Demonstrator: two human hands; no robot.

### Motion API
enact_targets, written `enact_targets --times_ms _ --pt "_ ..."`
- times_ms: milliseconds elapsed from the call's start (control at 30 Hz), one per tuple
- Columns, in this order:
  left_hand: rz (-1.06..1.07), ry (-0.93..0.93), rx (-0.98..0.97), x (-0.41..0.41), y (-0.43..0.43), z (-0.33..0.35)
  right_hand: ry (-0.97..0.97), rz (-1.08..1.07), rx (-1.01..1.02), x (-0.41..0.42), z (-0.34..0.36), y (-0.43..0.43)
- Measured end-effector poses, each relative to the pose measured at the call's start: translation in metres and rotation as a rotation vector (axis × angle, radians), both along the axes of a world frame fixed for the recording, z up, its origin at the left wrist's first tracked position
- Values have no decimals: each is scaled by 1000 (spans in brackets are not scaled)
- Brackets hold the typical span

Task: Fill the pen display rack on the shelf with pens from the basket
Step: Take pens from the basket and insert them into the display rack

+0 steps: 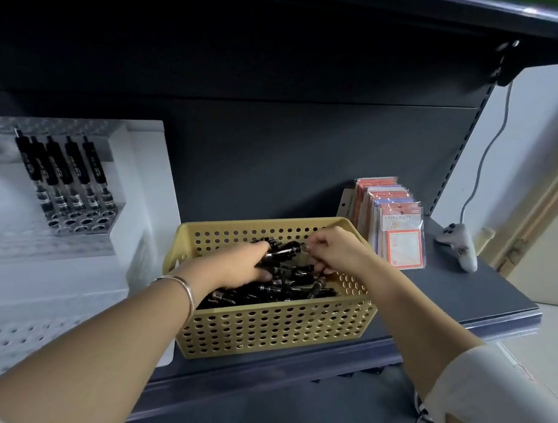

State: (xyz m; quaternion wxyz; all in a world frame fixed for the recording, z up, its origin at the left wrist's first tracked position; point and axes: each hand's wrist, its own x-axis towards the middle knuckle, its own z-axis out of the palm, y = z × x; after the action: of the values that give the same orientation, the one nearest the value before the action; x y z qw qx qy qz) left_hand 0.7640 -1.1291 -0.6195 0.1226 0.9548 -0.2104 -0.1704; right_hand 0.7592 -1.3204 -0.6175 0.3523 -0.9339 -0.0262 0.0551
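- Both your hands are in the yellow basket mid-shelf: left hand clamped on a bundle of black pens, right hand pinching one pen's tip.
- Bundle looks loose — pens could slip out on the lift.
- Clear rack sits far left with five pens in it; a hurried insert could knock them.

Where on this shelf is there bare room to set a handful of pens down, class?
Bare shelf shows between the packets and the white controller, running forward to the front edge. A narrower strip lies behind the basket against the back panel. It is crowded inside the basket, where both hands work, and tight between it and the pen rack.
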Motion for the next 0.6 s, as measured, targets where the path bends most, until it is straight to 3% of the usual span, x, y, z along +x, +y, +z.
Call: enact_targets --times_ms 100,200,333,433,500,600 --pt "79 -1 -153 -3 2 5 -12 -18 31 -1 0 0" --pt "105 -47 -245 -2 6 6 -49 40 -102 -1 3 -1" --pt "184 -56 -415 2 16 12 91 201 -63 -2 3 3" --pt "178 -6 -518 -1 23 17 98 202 -73 1 2 6" --pt "172 8 -575 -3 25 18 115 177 9 0 2 6" --pt "151 19 -609 -7 27 20 211 84 292 -2 4 4"
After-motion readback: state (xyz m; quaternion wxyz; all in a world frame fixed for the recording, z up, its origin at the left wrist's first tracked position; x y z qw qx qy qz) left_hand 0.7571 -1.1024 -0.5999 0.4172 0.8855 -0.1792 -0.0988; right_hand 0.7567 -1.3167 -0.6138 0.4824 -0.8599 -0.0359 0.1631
